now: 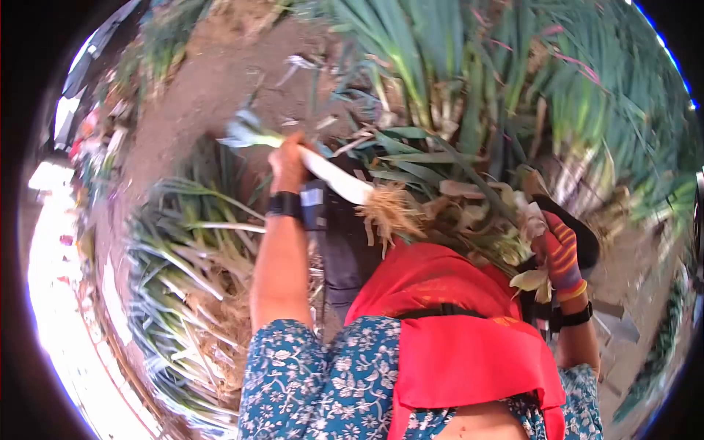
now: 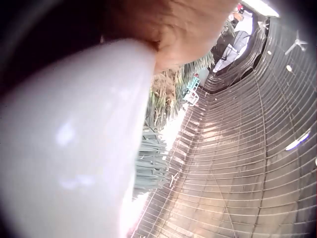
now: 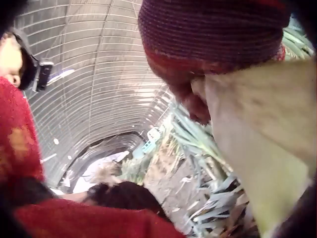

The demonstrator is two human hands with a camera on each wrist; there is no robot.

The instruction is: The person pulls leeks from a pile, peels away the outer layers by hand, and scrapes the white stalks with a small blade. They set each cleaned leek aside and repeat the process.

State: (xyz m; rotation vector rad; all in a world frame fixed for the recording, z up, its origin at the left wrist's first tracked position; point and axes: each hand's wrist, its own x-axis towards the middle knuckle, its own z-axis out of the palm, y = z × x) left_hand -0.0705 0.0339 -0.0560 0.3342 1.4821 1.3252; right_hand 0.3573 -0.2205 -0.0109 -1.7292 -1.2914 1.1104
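Note:
My bare left hand [image 1: 290, 163] grips a leek [image 1: 334, 176] by its shaft, out in front of my lap. Its green tops point to the left and its bushy tan roots hang at the right end, over the edge of the red apron [image 1: 455, 356]. In the left wrist view the white leek shaft [image 2: 74, 134] fills the left side, close under the hand. My right hand [image 1: 561, 253] wears a striped knit glove and holds pale, peeled leek leaves [image 1: 531, 280]. One broad pale leaf [image 3: 257, 114] hangs from its fingers in the right wrist view.
Bundles of upright leeks [image 1: 433, 59] stand ahead and to the right. A pile of loose leeks [image 1: 191, 271] lies at my left. Leaf scraps [image 1: 418, 158] cover the ground before me, with bare soil [image 1: 220, 73] beyond to the left.

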